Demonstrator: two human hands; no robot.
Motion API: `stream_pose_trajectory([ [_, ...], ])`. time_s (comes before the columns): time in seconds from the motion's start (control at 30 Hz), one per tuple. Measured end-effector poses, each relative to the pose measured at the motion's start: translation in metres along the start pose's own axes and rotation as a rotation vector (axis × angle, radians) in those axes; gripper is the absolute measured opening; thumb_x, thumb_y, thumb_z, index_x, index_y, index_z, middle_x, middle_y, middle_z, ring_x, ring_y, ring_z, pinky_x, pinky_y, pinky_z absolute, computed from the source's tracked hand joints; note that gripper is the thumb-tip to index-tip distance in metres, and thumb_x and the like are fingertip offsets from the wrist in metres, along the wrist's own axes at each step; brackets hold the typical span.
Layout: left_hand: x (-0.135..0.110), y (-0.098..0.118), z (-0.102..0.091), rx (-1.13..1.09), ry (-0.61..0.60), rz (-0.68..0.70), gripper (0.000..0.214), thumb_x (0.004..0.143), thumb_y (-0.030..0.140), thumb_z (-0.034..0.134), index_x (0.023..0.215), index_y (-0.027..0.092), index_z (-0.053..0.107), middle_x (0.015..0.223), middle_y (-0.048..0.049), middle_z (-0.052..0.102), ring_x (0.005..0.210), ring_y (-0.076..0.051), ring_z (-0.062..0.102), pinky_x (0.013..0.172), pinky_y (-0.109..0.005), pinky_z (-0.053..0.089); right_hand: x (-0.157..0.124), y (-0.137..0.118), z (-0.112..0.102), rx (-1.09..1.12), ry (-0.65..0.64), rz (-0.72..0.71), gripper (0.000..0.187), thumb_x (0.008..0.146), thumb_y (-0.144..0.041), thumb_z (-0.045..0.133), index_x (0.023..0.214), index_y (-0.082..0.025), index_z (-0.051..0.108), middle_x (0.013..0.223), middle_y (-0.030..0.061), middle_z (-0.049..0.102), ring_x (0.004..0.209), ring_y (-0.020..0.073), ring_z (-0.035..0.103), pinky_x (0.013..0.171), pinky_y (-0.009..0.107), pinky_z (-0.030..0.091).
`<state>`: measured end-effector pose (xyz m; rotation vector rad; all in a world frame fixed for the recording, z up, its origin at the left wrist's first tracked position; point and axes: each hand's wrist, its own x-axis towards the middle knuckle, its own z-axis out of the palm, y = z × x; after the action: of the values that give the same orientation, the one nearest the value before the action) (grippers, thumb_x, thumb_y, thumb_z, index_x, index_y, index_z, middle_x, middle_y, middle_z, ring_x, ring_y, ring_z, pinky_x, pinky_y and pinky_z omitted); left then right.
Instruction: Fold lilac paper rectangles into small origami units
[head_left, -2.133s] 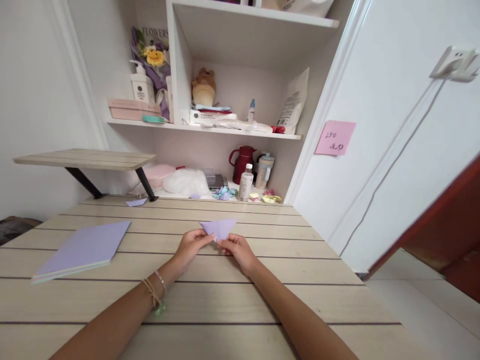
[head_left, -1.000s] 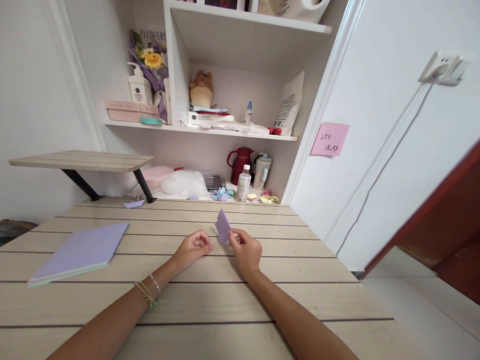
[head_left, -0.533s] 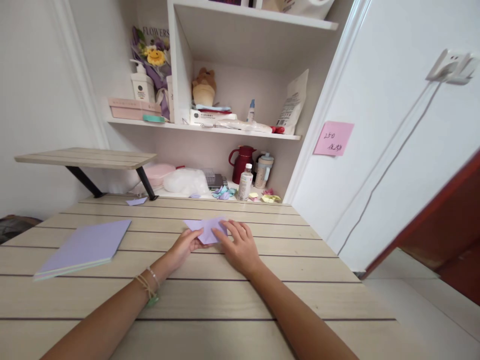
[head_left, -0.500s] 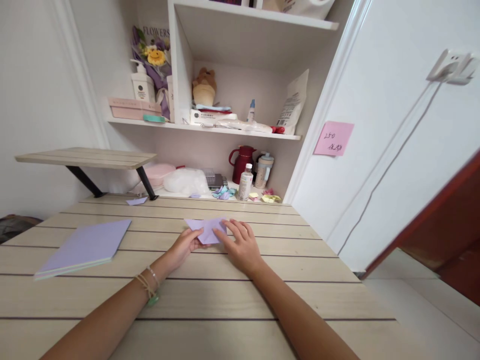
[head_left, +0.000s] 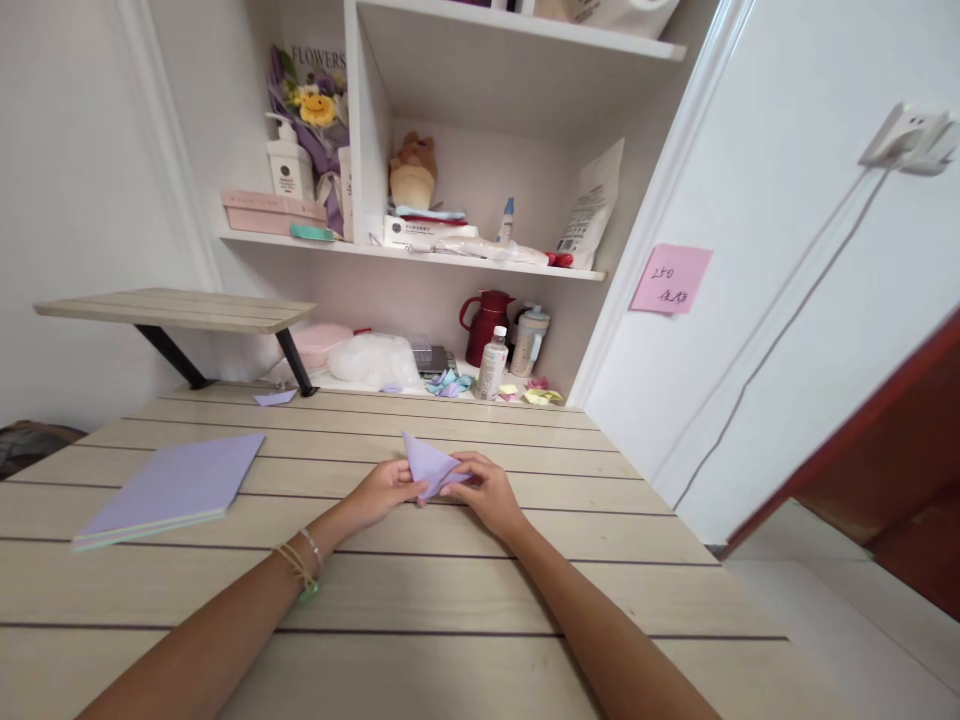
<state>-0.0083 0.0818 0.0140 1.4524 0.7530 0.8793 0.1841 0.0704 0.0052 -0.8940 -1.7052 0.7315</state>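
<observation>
A small folded piece of lilac paper (head_left: 427, 464) is held just above the wooden table (head_left: 450, 590), its point sticking up to the left. My left hand (head_left: 382, 490) pinches its lower left edge with curled fingers. My right hand (head_left: 482, 489) grips its right side, thumb on top. Both hands meet at the paper near the middle of the table.
A stack of lilac paper sheets (head_left: 169, 485) lies at the left. A small wooden shelf on black brackets (head_left: 176, 310) overhangs the far left. Behind stand a red jug (head_left: 485, 327), a bottle (head_left: 492, 363), folded paper pieces (head_left: 450, 383) and a pink note (head_left: 670, 278) on the wall.
The paper lay flat under my right palm half a second ago. Now both hands have lifted it off the table and pinch it, one flap raised.
</observation>
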Motion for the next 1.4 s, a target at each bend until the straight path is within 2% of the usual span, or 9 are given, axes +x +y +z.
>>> stream_pose_trajectory([
  [0.13,0.000,0.000,0.003,0.074,-0.020,0.005,0.032,0.066,0.035,0.066,0.089,0.013,0.065,0.083,-0.0084,0.069,0.067,-0.018,0.062,0.062,-0.026,0.043,0.001,0.003,0.003,0.145,0.065,0.228,0.025,0.055,-0.040,0.073,0.064,-0.017,0.064,0.069,0.0022,0.061,0.060,0.0144,0.052,0.052,0.024,0.039],
  [0.23,0.001,0.001,0.002,0.076,-0.015,-0.014,0.031,0.071,0.039,0.060,0.089,0.014,0.065,0.081,-0.0082,0.069,0.074,-0.020,0.064,0.058,-0.023,0.040,0.001,0.002,0.004,0.205,0.125,0.310,0.027,0.055,-0.040,0.072,0.061,-0.016,0.062,0.055,-0.0024,0.053,0.051,0.0103,0.042,0.048,0.022,0.033],
  [0.33,0.001,0.002,0.001,0.076,-0.010,-0.040,0.028,0.072,0.039,0.059,0.083,0.014,0.066,0.082,-0.0101,0.070,0.077,-0.021,0.065,0.059,-0.023,0.040,0.001,-0.001,0.003,0.235,0.186,0.320,0.028,0.053,-0.040,0.073,0.057,-0.016,0.059,0.054,-0.0031,0.051,0.052,0.0098,0.040,0.049,0.022,0.031],
  [0.43,-0.002,0.003,0.003,0.104,0.005,-0.068,0.027,0.067,0.036,0.065,0.081,0.013,0.065,0.085,-0.0117,0.070,0.077,-0.020,0.065,0.061,-0.024,0.041,0.001,-0.004,0.003,0.237,0.216,0.327,0.030,0.052,-0.042,0.073,0.057,-0.016,0.057,0.053,-0.0036,0.048,0.051,0.0097,0.038,0.047,0.022,0.029],
  [0.57,-0.003,0.002,0.008,0.158,0.044,-0.067,0.026,0.063,0.036,0.068,0.074,0.012,0.065,0.078,-0.0111,0.071,0.073,-0.020,0.065,0.065,-0.026,0.043,0.001,-0.005,0.004,0.237,0.222,0.336,0.032,0.051,-0.042,0.073,0.057,-0.016,0.055,0.052,-0.0041,0.048,0.050,0.0092,0.038,0.047,0.022,0.029],
  [0.77,-0.001,-0.001,0.009,0.187,0.061,-0.076,0.026,0.068,0.039,0.063,0.074,0.013,0.065,0.077,-0.0110,0.071,0.070,-0.020,0.065,0.061,-0.026,0.043,0.002,-0.006,0.008,0.385,0.305,0.313,0.046,0.047,-0.035,0.077,0.076,-0.020,0.044,0.062,-0.0037,0.056,0.054,0.0114,0.049,0.051,0.022,0.036],
  [1.0,0.000,-0.004,0.010,0.131,0.063,-0.038,0.026,0.064,0.035,0.067,0.077,0.013,0.066,0.080,-0.0105,0.071,0.070,-0.020,0.065,0.070,-0.029,0.045,0.002,-0.002,0.011,0.418,0.330,0.338,0.057,0.043,-0.034,0.078,0.082,-0.021,0.038,0.063,-0.0036,0.058,0.055,0.0136,0.055,0.050,0.023,0.039],
  [1.2,0.001,-0.003,0.012,0.210,0.100,-0.076,0.030,0.068,0.041,0.062,0.078,0.013,0.067,0.078,-0.0109,0.071,0.067,-0.020,0.065,0.058,-0.025,0.042,0.001,-0.002,0.010,0.457,0.311,0.340,0.056,0.044,-0.031,0.079,0.082,-0.022,0.038,0.063,-0.0037,0.059,0.057,0.0154,0.058,0.052,0.023,0.041],
  [1.4,0.001,-0.004,0.012,0.217,0.088,-0.007,0.026,0.069,0.038,0.062,0.076,0.013,0.066,0.075,-0.0105,0.071,0.065,-0.019,0.064,0.065,-0.029,0.046,0.001,0.000,0.010,0.453,0.308,0.357,0.056,0.044,-0.031,0.079,0.082,-0.022,0.038,0.062,-0.0034,0.060,0.057,0.0160,0.059,0.052,0.023,0.041],
])
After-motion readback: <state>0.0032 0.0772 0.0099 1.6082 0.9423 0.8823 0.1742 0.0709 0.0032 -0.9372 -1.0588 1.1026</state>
